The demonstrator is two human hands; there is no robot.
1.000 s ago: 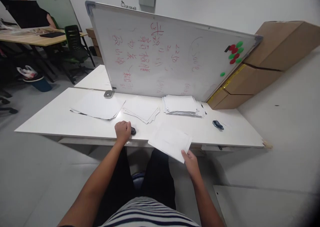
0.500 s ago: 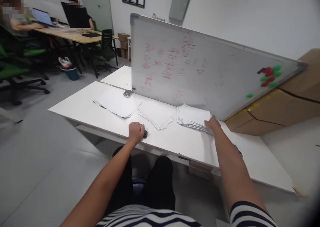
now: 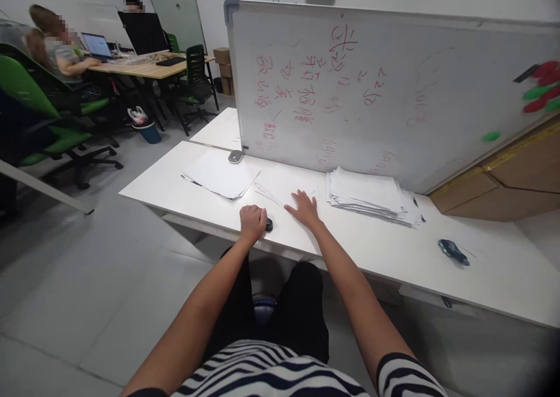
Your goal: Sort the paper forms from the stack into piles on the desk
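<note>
In the head view, the left hand (image 3: pixel 252 223) is curled closed around a small black object (image 3: pixel 269 225) at the near edge of the worktop (image 3: pixel 161 181) — the same hold as half a second ago. The right hand (image 3: pixel 305 209) has changed most: half a second ago it was at the right end of the paper pile (image 3: pixel 365 192), and now it lies to the left of that pile, palm down, fingers spread open, gripping nothing. It covers the near part of the middle sheets (image 3: pixel 284 185); whether the fingertips press on them I cannot tell. The loose sheet that the right hand held at the near edge a second ago no longer shows there.

Left of the middle sheets lies the left stack of paper (image 3: pixel 221 178), with a grey mouse (image 3: pixel 235 156) just beyond its far right side. The dark tool (image 3: pixel 454 252) on the right, partly hidden by the right arm half a second ago, is now in full sight. At the far side the whiteboard (image 3: pixel 394 87) stands upright behind the papers, with cardboard boxes (image 3: pixel 494 187) to its right.
</note>
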